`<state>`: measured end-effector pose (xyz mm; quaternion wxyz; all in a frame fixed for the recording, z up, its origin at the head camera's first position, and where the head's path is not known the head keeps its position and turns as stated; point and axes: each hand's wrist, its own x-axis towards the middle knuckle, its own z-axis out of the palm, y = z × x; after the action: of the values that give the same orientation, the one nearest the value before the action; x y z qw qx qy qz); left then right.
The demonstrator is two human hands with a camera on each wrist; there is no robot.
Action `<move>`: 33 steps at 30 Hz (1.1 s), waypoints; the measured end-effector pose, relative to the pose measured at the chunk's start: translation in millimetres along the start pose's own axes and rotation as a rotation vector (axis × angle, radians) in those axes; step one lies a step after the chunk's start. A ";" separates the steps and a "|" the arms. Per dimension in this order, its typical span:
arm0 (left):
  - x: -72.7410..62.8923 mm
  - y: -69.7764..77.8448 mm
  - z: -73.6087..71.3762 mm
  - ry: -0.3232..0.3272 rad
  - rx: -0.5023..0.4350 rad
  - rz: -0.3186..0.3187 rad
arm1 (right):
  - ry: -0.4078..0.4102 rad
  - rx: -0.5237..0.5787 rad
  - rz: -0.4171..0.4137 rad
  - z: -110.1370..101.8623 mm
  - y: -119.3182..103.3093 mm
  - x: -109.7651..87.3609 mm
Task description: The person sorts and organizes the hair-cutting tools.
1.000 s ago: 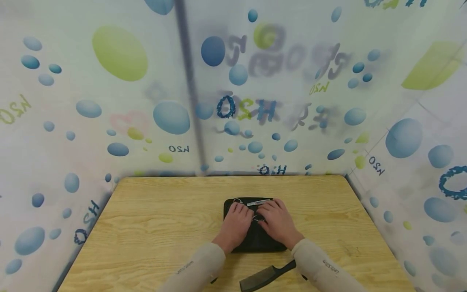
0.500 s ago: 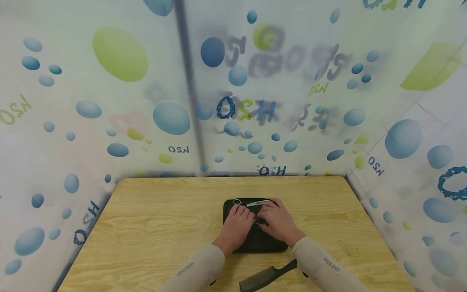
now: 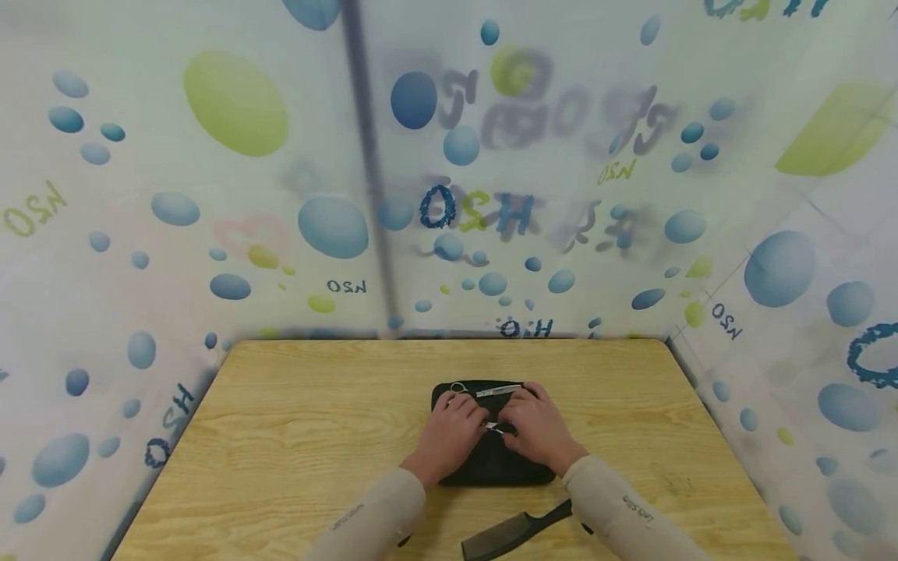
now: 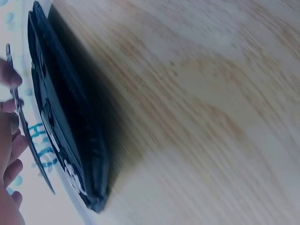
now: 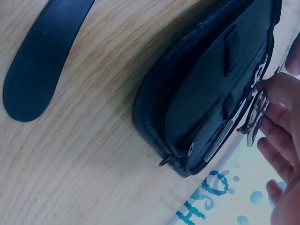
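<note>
A black zippered case [image 3: 500, 467] lies on the table below both hands. Between them, over the case, is a pair of scissors [image 3: 493, 427]. The left hand [image 3: 450, 430] pinches its slim part, which shows edge-on as a dark scissor blade [image 4: 33, 143] in the left wrist view. The right hand [image 3: 539, 427] pinches the scissors at the finger rings [image 5: 257, 115], thumb against the metal. Beyond the fingers, another pair of scissors [image 3: 500, 390] lies in the case near its far edge, one ring showing at the left. Fingers partly hide both pairs.
A dark comb [image 3: 515, 531] lies on the wooden table [image 3: 316, 436] in front of the case; its handle [image 5: 44, 61] shows in the right wrist view. Small dark ends show beside both sleeves. A patterned curtain [image 3: 337, 226] hangs behind the table.
The scissors between the hands have turned, and their metal shows differently between the fingertips. Both hands shift only slightly. The case, the comb and the other scissors stay put.
</note>
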<state>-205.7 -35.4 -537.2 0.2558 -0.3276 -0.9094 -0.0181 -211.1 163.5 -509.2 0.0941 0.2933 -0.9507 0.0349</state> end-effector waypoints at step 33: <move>-73.6 -56.5 -14.7 -0.310 -0.261 -0.196 | -0.044 -0.045 0.190 -8.8 54.4 -24.4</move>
<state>-185.1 -125.9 -551.9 0.0655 -0.2670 -0.9552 -0.1099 -220.7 222.9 -506.0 0.0761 0.2004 -0.9766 0.0159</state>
